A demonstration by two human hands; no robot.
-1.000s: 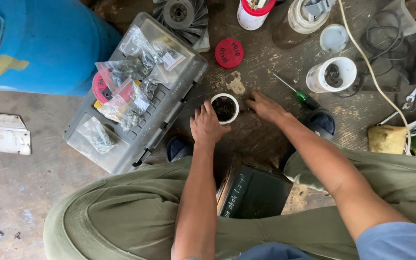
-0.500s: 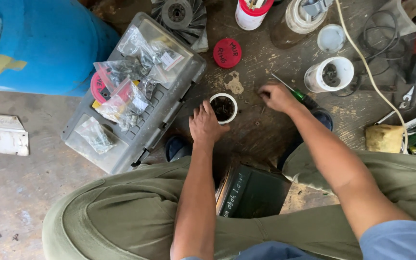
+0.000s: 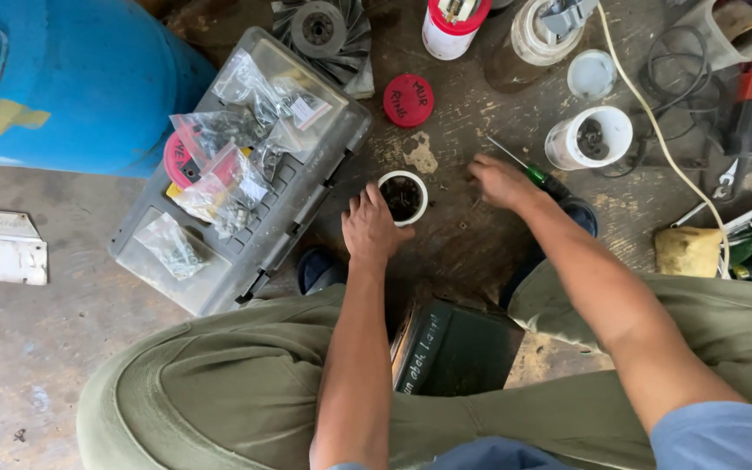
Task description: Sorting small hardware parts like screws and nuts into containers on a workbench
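The small white cup [image 3: 402, 197] sits on the dark, stained floor at dead centre, just ahead of your knees, with dark small parts in its bottom. Your left hand [image 3: 371, 228] rests against its rim at seven o'clock, fingers loosely spread round the side, steadying it and not clamped tight. Your right hand [image 3: 500, 180] lies at three o'clock from the cup, well apart from it, fingers curled down to the floor over the green-handled screwdriver [image 3: 528, 171]; whether they pinch anything, you cannot tell from here.

By my reading you are midway in the sorting: some parts lie in the cup, and small bits [image 3: 463, 224] are scattered on the floor between the hands, so gathering remains.

Farther out, at ten o'clock, the grey parts case [image 3: 258, 239] lies open under clear bags of hardware [image 3: 219, 187]. A red lid [image 3: 408, 100] lies at twelve. At two o'clock a larger white tub [image 3: 589, 137] holds more dark parts, with a pale cable [image 3: 654, 139] running past it. The blue drum [image 3: 71, 87] stands at far ten o'clock.
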